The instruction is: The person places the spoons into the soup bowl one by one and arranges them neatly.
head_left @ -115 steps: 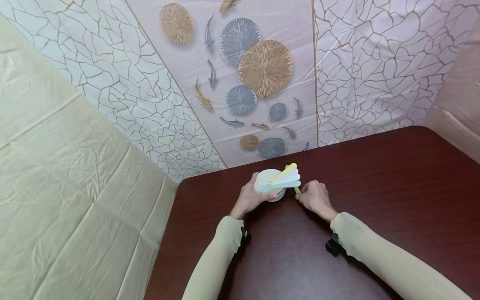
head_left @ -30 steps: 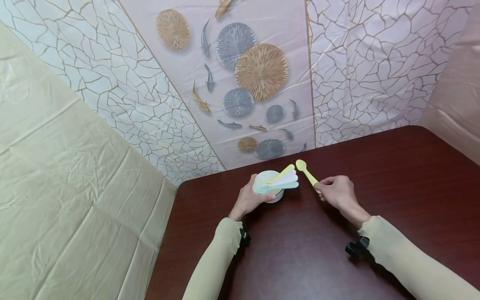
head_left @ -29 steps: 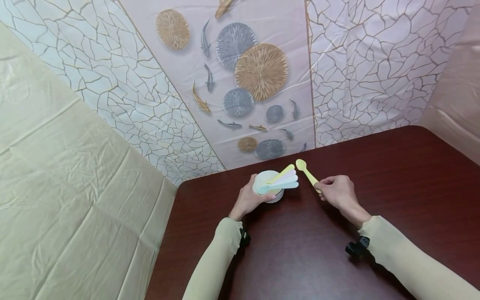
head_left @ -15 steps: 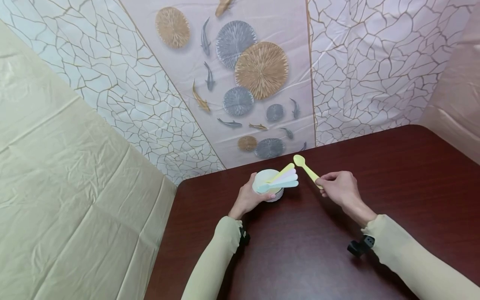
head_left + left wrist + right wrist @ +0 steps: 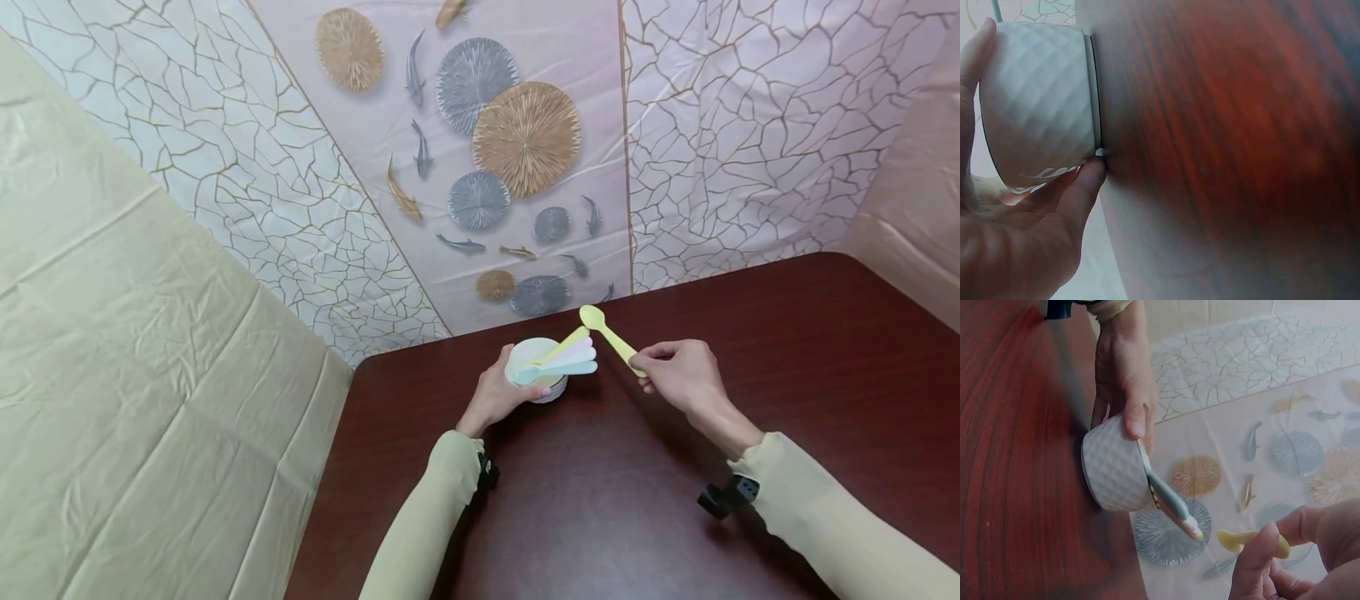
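Observation:
In the head view my left hand (image 5: 497, 397) grips a white bowl (image 5: 525, 353) near the table's far edge. The left wrist view shows its diamond-textured wall (image 5: 1041, 94), with fingertips low by the base. Several spoons lean in the bowl, handles fanned over the right rim: a yellow spoon (image 5: 568, 342), pale pink and white ones, and a teal spoon (image 5: 573, 368). My right hand (image 5: 688, 382) pinches another yellow spoon (image 5: 617, 342) by its handle end between thumb and fingers. That spoon's head points up and left, close by the fanned handles.
A dark red-brown table (image 5: 585, 500) lies beneath both hands. Behind its far edge hangs a patterned cloth (image 5: 525, 250) with fish and round leaf prints. A cream sheet (image 5: 172, 358) covers the left side. Black wrist cameras (image 5: 723, 496) sit at the cuffs.
My right hand has moved right from beside the bowl, bringing the yellow spoon into full view. Over the last second the spoon's head shifts slightly up and left. My left hand stays on the bowl.

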`<state>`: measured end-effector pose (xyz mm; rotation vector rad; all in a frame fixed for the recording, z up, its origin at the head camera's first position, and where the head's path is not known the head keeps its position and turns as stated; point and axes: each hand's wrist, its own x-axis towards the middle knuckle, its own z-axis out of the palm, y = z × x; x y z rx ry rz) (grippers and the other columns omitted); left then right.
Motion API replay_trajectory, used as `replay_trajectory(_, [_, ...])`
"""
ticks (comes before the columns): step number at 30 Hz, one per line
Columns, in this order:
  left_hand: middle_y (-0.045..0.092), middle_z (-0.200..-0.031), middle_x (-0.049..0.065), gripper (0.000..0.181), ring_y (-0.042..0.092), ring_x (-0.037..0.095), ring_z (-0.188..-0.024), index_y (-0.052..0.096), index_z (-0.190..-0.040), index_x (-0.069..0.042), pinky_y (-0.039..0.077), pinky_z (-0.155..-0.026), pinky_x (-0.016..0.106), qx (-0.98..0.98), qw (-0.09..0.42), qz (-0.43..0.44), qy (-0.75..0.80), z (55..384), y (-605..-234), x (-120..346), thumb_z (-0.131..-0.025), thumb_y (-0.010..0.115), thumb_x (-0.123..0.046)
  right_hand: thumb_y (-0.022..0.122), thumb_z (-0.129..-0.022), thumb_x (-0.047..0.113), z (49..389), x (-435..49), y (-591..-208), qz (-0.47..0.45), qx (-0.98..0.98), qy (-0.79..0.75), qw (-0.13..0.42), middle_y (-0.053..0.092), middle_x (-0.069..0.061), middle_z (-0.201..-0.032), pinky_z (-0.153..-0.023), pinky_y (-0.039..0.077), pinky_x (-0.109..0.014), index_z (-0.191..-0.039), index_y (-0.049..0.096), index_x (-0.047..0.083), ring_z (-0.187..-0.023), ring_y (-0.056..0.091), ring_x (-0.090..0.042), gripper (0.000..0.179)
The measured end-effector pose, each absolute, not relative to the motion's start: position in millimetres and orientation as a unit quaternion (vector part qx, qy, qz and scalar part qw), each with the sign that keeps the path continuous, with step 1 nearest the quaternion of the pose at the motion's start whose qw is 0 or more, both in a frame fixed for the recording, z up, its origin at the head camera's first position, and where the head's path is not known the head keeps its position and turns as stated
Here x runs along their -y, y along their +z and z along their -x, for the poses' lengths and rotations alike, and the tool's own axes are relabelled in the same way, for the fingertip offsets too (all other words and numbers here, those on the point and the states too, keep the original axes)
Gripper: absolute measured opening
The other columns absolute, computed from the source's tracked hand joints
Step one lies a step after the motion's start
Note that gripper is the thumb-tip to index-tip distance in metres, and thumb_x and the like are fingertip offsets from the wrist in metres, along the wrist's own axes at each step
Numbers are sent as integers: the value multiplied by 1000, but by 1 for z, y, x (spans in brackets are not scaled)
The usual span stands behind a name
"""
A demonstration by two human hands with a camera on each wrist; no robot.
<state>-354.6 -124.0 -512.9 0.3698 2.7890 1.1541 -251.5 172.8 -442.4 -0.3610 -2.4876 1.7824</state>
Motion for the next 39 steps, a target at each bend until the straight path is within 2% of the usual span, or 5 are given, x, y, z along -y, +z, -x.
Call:
replay_trajectory(12, [64,-153,14,110,61,33,-139,36,-169,-18,50,-115,52,-912,49,-127,386,355,-512,125,-82,92,-54,71,-99,17,247,-161,-435,101,790,605,1,72,4,-69,-57,57,-24,-119,75,-9,-58,65,-5,33])
replay_trajectory(19, [60,-158,15,114,59,32,-143,32,-172,-18,49,-117,52,-913,57,-115,386,356,-512,123,-82,91,-56,71,-100,15,246,-155,-433,95,777,622,-10,70,4,-69,-58,58,-23,-120,74,-10,-59,65,-6,33])
replay_trajectory(39, [66,-150,12,110,62,30,-136,36,-170,-21,52,-112,50,-912,54,-122,388,355,-513,124,-82,92,-53,69,-102,12,252,-131,-437,61,759,647,-42,70,3,-71,-58,58,-21,-117,73,-14,-57,63,-4,30])
